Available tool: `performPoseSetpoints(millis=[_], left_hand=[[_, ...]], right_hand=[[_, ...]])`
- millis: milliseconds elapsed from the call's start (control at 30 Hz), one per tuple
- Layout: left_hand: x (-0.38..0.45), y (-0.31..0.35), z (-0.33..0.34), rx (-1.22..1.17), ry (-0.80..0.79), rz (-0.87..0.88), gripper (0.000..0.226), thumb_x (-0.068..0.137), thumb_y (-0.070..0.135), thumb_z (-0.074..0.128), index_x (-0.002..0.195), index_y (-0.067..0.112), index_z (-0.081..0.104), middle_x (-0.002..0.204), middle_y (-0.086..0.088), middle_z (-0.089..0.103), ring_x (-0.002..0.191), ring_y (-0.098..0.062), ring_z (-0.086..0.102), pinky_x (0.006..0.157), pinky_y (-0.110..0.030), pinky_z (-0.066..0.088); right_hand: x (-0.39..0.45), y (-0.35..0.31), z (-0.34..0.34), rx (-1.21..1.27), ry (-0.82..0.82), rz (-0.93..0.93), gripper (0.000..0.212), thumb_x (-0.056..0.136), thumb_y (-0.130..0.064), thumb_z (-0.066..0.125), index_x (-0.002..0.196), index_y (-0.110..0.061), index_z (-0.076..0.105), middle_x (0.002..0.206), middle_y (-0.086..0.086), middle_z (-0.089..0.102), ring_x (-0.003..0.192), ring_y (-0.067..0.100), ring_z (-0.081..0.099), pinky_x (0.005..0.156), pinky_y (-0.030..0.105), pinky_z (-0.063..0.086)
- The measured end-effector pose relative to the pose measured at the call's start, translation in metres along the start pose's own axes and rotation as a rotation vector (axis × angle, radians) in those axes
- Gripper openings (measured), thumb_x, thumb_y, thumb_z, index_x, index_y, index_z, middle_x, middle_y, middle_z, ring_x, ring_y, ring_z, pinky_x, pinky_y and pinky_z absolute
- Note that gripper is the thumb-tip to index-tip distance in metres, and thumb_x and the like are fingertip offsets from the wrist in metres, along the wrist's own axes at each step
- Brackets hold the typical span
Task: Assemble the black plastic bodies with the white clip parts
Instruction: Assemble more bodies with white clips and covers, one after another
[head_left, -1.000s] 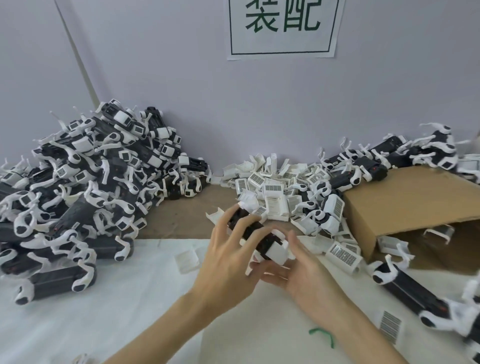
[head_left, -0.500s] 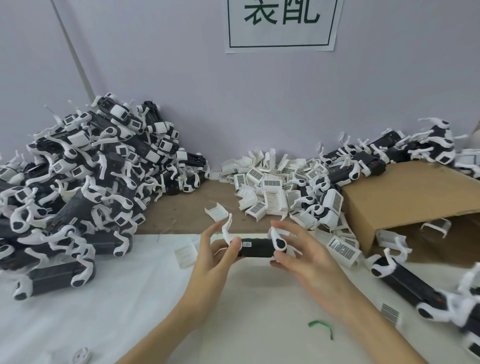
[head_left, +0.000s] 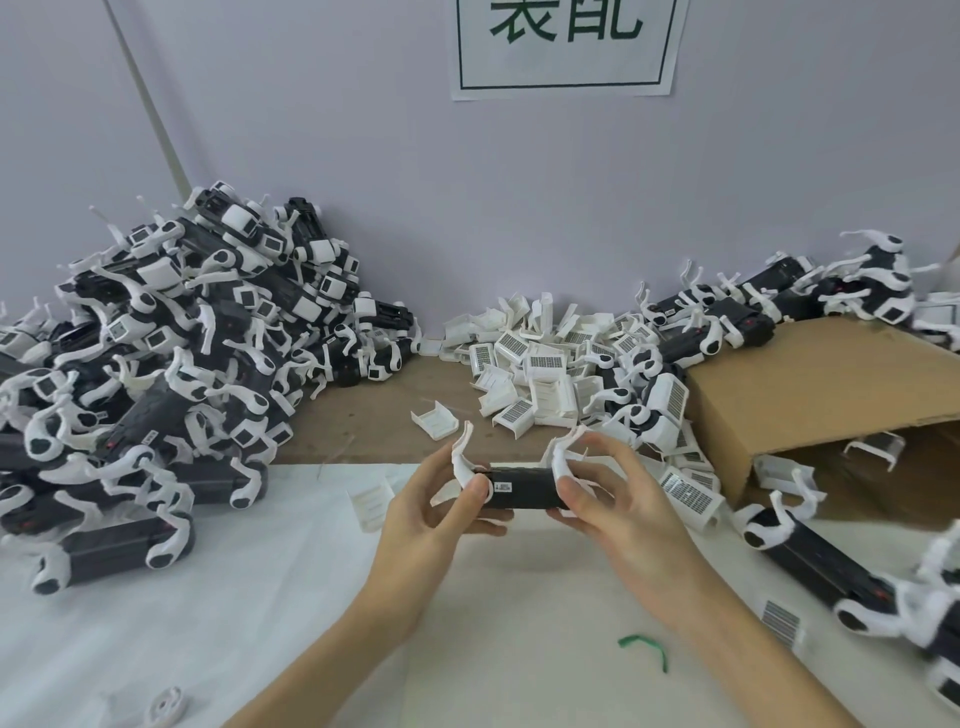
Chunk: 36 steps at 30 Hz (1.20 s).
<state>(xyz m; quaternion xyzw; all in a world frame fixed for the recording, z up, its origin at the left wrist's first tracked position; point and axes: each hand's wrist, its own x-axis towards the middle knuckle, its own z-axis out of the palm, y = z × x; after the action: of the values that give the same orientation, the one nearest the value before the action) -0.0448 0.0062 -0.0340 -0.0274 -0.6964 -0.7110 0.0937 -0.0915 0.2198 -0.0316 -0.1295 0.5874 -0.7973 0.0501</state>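
**Both hands on one black body, above the white sheet**

The left hand (head_left: 434, 512) and the right hand (head_left: 618, 501) hold a single black body (head_left: 522, 487) lying level between them, lifted just off the white sheet (head_left: 218, 613). The left thumb presses on the curved white clip (head_left: 464, 460) at its left end, with the fingers curled underneath; the right hand's fingers pinch the white clip (head_left: 562, 457) at the right end. How those clips seat on the body is hidden by the fingertips, and the small label on the body is too fine to read.

To the left, a big heap of finished pieces (head_left: 171, 364) runs off the frame edge, its lower units lying on the sheet. Against the wall sits a pile of loose white clips (head_left: 540, 358), some with barcode stickers, spilling toward the right hand. A cardboard box (head_left: 826, 379) lies tipped on its side at the right, more black bodies stacked behind it; its inside is dark and hard to make out. A black piece (head_left: 815, 561) at the right edge is blurred and cut off. The paper sign (head_left: 566, 47) on the wall is cropped at the top.

Bare sheet lies in front of the wrists, apart from a small green scrap (head_left: 647, 649) and a white ring-like bit (head_left: 165, 705) near the bottom edge.
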Motion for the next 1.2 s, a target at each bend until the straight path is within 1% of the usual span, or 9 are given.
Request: performPoseSetpoints(millis=[133,267,400,600,733,800,933,1100,1200], left_hand=[[0.000,-0.001,0.002,-0.142,-0.035,0.007,0.058,0.094,0.027,0.072,0.150,0.020,0.054,0.140,-0.003,0.069,0.115,-0.035,0.074,0.109,-0.047,0.050],[0.005,0.002,0.002,-0.400,-0.109,-0.032,0.062,0.091,0.009,0.067,0.152,0.016,0.054,0.146,-0.011,0.062,0.128,-0.035,0.066,0.099,-0.042,0.059],[0.011,0.008,-0.009,-0.770,-0.065,-0.294,0.050,0.109,0.038,0.048,0.152,0.013,0.055,0.145,-0.022,0.062,0.127,-0.052,0.063,0.098,-0.055,0.058],[0.016,0.009,-0.013,-0.449,0.009,-0.337,0.067,0.096,0.067,0.054,0.129,0.011,0.073,0.110,-0.016,0.074,0.076,-0.043,0.073,0.060,-0.039,0.060],[0.017,0.007,-0.016,-0.438,0.001,-0.255,0.044,0.099,0.027,0.070,0.133,-0.001,0.066,0.128,-0.030,0.065,0.088,-0.038,0.072,0.083,-0.040,0.063],[0.016,0.007,-0.013,-0.465,0.014,-0.203,0.046,0.092,0.018,0.073,0.133,-0.002,0.064,0.131,-0.029,0.067,0.103,-0.038,0.073,0.090,-0.042,0.062],[0.013,0.006,-0.011,-0.344,-0.003,-0.100,0.046,0.087,0.021,0.062,0.131,0.007,0.062,0.121,-0.017,0.072,0.105,-0.032,0.073,0.101,-0.047,0.054],[0.006,0.004,-0.008,-0.024,-0.049,-0.078,0.039,0.096,0.056,0.057,0.121,0.027,0.048,0.116,-0.009,0.075,0.102,-0.025,0.073,0.092,-0.046,0.041],[0.002,0.004,-0.008,-0.005,-0.049,-0.069,0.044,0.093,0.064,0.059,0.119,0.029,0.049,0.116,-0.007,0.074,0.098,-0.026,0.073,0.090,-0.044,0.038]], right_hand=[[0.003,0.001,-0.002,0.143,-0.049,0.067,0.079,0.068,-0.031,0.098,0.138,-0.021,0.062,0.137,0.014,0.068,0.123,0.026,0.068,0.108,0.041,0.049],[0.000,0.000,-0.003,-0.011,-0.108,0.031,0.063,0.080,-0.035,0.087,0.137,-0.021,0.064,0.143,0.003,0.065,0.127,0.021,0.065,0.107,0.037,0.052],[-0.002,-0.004,-0.007,-0.094,-0.184,-0.021,0.066,0.084,-0.011,0.083,0.139,-0.035,0.055,0.140,0.000,0.066,0.128,0.017,0.063,0.101,0.030,0.051],[-0.005,-0.006,-0.003,-0.221,-0.246,-0.027,0.076,0.085,-0.001,0.083,0.147,-0.034,0.053,0.139,0.001,0.065,0.126,0.022,0.065,0.099,0.028,0.054],[-0.006,-0.006,0.002,-0.213,-0.178,0.011,0.072,0.095,0.005,0.068,0.147,-0.042,0.054,0.124,0.005,0.072,0.117,0.017,0.068,0.104,0.026,0.051],[-0.004,-0.006,0.004,-0.002,-0.099,0.140,0.054,0.100,0.007,0.058,0.146,-0.021,0.058,0.114,0.013,0.076,0.110,0.025,0.073,0.094,0.028,0.058],[-0.006,-0.007,0.005,0.237,-0.062,0.309,0.043,0.106,-0.029,0.053,0.131,0.005,0.062,0.123,0.032,0.069,0.118,0.045,0.067,0.096,0.044,0.057],[-0.006,-0.003,0.010,0.121,-0.089,0.165,0.048,0.086,-0.030,0.076,0.129,-0.009,0.069,0.109,0.020,0.072,0.094,0.032,0.070,0.076,0.031,0.057],[-0.007,0.000,0.014,0.032,-0.038,0.123,0.049,0.079,-0.035,0.086,0.125,-0.023,0.072,0.112,0.017,0.074,0.102,0.029,0.072,0.092,0.041,0.058]])
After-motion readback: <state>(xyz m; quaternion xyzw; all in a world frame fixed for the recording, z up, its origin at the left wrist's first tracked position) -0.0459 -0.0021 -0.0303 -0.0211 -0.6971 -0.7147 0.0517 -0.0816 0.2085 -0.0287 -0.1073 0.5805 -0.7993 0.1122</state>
